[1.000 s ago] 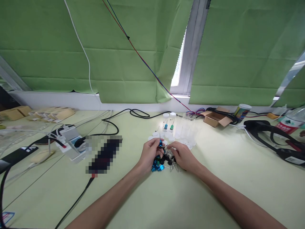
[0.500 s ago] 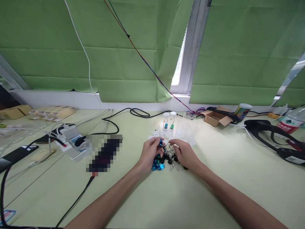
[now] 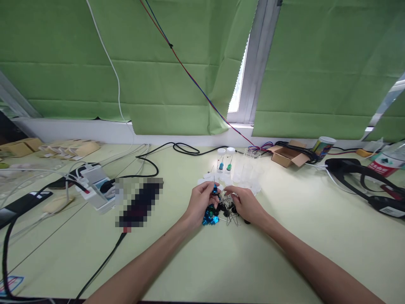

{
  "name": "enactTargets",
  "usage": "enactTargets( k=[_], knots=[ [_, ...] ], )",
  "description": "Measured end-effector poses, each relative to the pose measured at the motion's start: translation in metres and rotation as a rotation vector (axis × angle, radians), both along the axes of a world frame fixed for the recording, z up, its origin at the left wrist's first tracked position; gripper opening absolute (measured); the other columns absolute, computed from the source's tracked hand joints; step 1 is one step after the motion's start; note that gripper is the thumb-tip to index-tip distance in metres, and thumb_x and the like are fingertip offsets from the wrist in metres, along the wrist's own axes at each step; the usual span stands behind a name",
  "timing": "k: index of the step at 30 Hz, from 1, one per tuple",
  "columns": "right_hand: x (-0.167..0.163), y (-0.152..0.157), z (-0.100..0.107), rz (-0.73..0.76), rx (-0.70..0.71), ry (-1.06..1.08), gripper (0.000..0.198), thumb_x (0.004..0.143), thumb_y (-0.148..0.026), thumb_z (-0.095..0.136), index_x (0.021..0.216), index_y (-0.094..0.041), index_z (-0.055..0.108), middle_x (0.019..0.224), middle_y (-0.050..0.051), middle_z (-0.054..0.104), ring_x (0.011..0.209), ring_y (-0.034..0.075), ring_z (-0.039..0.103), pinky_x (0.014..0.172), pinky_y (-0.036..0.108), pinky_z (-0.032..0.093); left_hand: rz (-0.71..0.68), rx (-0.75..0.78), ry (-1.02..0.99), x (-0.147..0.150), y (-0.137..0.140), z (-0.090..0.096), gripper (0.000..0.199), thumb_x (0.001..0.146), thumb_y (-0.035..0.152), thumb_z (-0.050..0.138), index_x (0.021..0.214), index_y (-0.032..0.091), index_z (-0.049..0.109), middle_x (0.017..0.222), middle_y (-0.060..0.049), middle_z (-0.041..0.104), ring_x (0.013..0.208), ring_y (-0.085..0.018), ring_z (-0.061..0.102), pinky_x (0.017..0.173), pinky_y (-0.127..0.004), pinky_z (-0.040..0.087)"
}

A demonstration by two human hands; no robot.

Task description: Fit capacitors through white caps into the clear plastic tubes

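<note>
My left hand [image 3: 200, 202] pinches a small blue piece with a thin metal wire [image 3: 215, 189] rising upright from it. Close by, my right hand [image 3: 245, 203] has its fingers curled at a tangle of bent metal wires with black ends [image 3: 226, 213]. Whether those fingertips grip anything is hidden. Shiny blue pieces [image 3: 210, 217] lie in a heap beneath my left hand, with a green one among them. Just behind stand two white-capped clear tubes, one with a blue-ended wire [image 3: 221, 165] inside, the other with a green-ended wire [image 3: 229, 166].
Several clear tubes [image 3: 248, 169] and white round lids [image 3: 205, 183] sit beyond my hands. At the right are an open cardboard box [image 3: 288, 157], a can [image 3: 323, 147] and a black headset [image 3: 363, 185]. A power strip [image 3: 99, 188] with cables lies left, beside a blurred-out dark object [image 3: 141, 204].
Both hands stay almost in place, the left still pinching the blue piece with its wire. The right fingers shift only slightly. The whole view has moved a few pixels.
</note>
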State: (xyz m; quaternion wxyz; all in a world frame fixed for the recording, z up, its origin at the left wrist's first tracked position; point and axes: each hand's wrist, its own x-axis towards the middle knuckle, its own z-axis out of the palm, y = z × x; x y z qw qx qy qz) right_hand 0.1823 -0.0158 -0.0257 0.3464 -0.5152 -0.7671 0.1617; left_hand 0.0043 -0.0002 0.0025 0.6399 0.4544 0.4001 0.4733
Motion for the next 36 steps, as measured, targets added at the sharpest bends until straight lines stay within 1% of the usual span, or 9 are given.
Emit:
enactTargets(
  k=[8,16,24,32,36],
  knots=[
    [0.0007,-0.0005,0.0017,0.046,-0.022,0.02,0.038,0.088,-0.006,0.04,0.112,-0.023,0.064,0.097,0.003,0.075,0.086,0.019,0.069,0.077,0.031,0.05,-0.006,0.0,0.003,0.0013,-0.0002,0.0004,0.027,0.081,0.04,0.067,0.087,0.013,0.067,0.08,-0.005,0.061,0.054,-0.009,0.054,0.045,-0.021,0.043],
    [0.0031,0.0027,-0.0021,-0.043,0.011,0.009,0.032,0.088,-0.008,0.044,0.108,-0.021,0.066,0.098,0.004,0.074,0.088,0.021,0.069,0.081,0.034,0.051,-0.023,-0.008,-0.023,0.0013,-0.0001,-0.0008,0.028,0.082,0.041,0.066,0.087,0.013,0.064,0.079,-0.005,0.06,0.052,-0.008,0.053,0.043,-0.021,0.042],
    [0.0052,0.0048,-0.0064,-0.07,0.005,-0.052,0.033,0.087,-0.007,0.046,0.11,-0.021,0.065,0.098,0.006,0.074,0.09,0.022,0.07,0.082,0.035,0.052,-0.024,-0.001,-0.027,0.001,0.0007,-0.0012,0.03,0.084,0.043,0.063,0.088,0.013,0.062,0.079,-0.004,0.06,0.045,-0.005,0.046,0.04,-0.019,0.034],
    [0.0039,0.0024,-0.0022,-0.092,-0.04,-0.075,0.03,0.091,-0.01,0.044,0.11,-0.02,0.065,0.099,0.008,0.075,0.091,0.023,0.07,0.08,0.034,0.051,-0.034,-0.017,-0.067,0.0011,0.0002,0.0028,0.031,0.083,0.044,0.065,0.087,0.014,0.061,0.079,-0.004,0.063,0.043,-0.003,0.039,0.04,-0.018,0.025],
    [0.0048,0.0036,-0.0036,-0.092,-0.033,-0.094,0.031,0.09,-0.01,0.045,0.111,-0.021,0.065,0.097,0.006,0.075,0.086,0.022,0.069,0.079,0.033,0.051,-0.039,0.029,-0.011,0.0017,-0.0009,0.0047,0.034,0.081,0.048,0.066,0.088,0.014,0.063,0.08,-0.004,0.063,0.043,-0.002,0.038,0.041,-0.019,0.024]
  ],
)
